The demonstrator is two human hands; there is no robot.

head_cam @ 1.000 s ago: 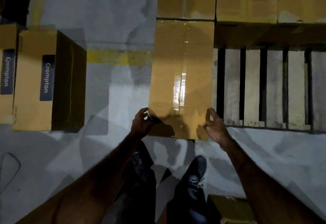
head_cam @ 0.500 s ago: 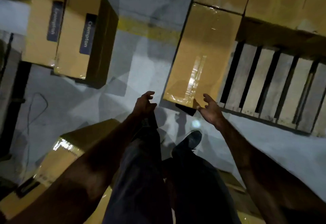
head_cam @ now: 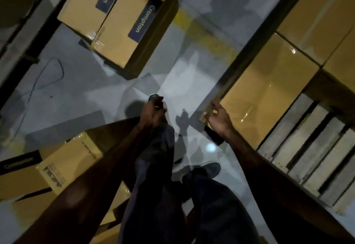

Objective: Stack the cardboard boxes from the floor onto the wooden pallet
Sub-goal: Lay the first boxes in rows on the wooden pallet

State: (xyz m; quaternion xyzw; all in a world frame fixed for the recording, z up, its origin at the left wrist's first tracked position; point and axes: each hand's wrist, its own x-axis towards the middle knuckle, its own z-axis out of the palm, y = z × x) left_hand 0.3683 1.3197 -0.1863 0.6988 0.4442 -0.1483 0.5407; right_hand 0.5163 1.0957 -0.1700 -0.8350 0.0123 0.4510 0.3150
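Brown cardboard, taped and stiff: the nearest box lies on the floor by the left arm, probably bulky enough to need both palms under its bottom edges, since the glossy tape looks slippery. The left hand and right hand hang loosely curled, holding nothing. Farther off, a placed box sits on the wooden pallet, and two Crompton boxes wait beyond on the floor.

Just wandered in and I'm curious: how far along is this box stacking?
Done: several boxes sit on the wooden pallet, the nearest box at its edge. In hand: nothing; the left hand and right hand are both empty. Left: the two Crompton boxes on the floor, another floor box by the person's legs, and bare pallet slats to fill.
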